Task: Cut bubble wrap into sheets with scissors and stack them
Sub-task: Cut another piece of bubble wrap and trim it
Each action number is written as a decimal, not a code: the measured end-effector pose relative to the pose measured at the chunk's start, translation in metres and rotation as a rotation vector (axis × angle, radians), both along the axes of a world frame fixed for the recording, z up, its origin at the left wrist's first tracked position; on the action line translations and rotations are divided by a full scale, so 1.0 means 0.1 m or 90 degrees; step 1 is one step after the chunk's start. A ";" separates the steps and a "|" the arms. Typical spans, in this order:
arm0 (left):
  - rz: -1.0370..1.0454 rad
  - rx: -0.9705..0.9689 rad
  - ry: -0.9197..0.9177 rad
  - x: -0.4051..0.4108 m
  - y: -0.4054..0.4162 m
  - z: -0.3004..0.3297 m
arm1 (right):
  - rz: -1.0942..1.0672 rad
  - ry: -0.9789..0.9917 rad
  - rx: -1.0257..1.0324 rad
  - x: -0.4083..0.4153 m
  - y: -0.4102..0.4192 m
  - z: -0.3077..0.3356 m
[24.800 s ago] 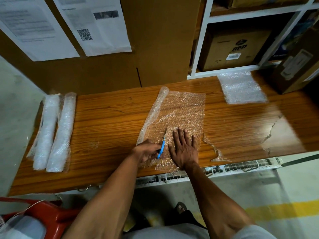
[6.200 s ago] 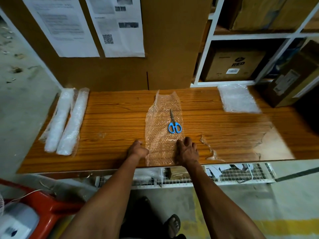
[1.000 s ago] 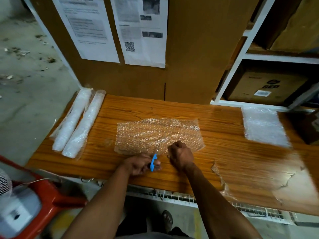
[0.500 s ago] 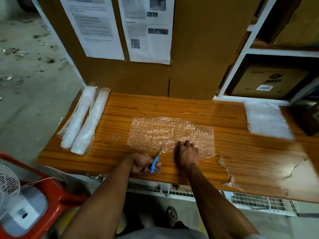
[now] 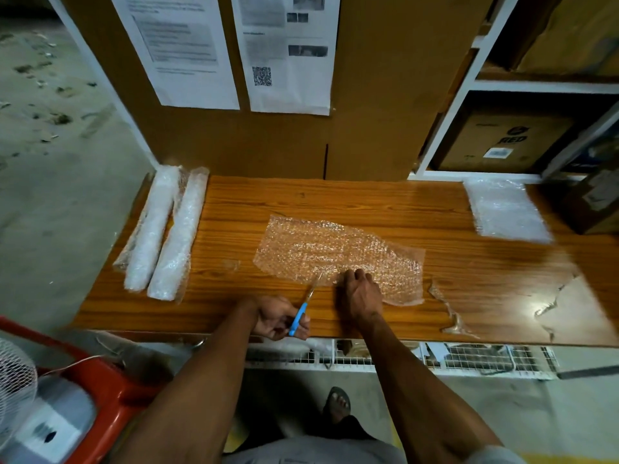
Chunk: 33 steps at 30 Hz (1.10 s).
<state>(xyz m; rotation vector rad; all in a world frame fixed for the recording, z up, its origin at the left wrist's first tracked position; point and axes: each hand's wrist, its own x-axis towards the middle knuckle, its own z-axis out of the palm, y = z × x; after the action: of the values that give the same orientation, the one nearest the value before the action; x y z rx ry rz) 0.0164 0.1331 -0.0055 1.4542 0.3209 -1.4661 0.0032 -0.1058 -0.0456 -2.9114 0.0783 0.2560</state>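
A sheet of clear bubble wrap (image 5: 338,252) lies crosswise on the wooden table (image 5: 368,202). My left hand (image 5: 278,318) grips blue-handled scissors (image 5: 303,311) at the table's front edge, with the blades pointing up at the sheet's near edge. My right hand (image 5: 360,294) rests on the sheet's near edge just right of the blades, fingers bent onto the wrap. A stack of cut sheets (image 5: 502,211) sits at the back right of the table.
Two rolls of bubble wrap (image 5: 164,229) lie at the table's left end. A scrap of clear plastic (image 5: 450,313) lies at the front right. Cardboard panels with papers stand behind, shelves with boxes (image 5: 505,142) at right. A red stool (image 5: 110,386) and a fan (image 5: 13,386) stand at lower left.
The view has shifted slightly. My left hand with the scissors has drawn back a little toward the table's front edge. My right hand stays on the sheet's near edge.
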 end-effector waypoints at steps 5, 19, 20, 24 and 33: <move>-0.025 -0.017 0.015 -0.03 0.19 0.02 | -0.035 -0.045 0.133 -0.02 0.15 -0.08; -0.034 -0.014 0.003 -0.07 0.21 -0.03 | -0.015 -0.140 0.143 -0.21 0.36 -0.15; -0.032 -0.020 0.011 -0.06 0.23 -0.03 | -0.020 -0.133 0.150 -0.21 0.36 -0.15; -0.047 -0.059 0.049 -0.05 0.33 -0.01 | -0.061 -0.109 0.180 -0.18 0.36 -0.17; -0.015 -0.058 0.052 -0.07 0.28 0.04 | -0.053 -0.114 0.142 -0.15 0.41 -0.24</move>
<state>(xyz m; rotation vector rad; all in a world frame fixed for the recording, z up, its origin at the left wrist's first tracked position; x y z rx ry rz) 0.0094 0.1610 -0.0014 1.3319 0.2840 -1.5418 -0.0117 -0.0651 -0.0691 -2.6869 0.1320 -0.0105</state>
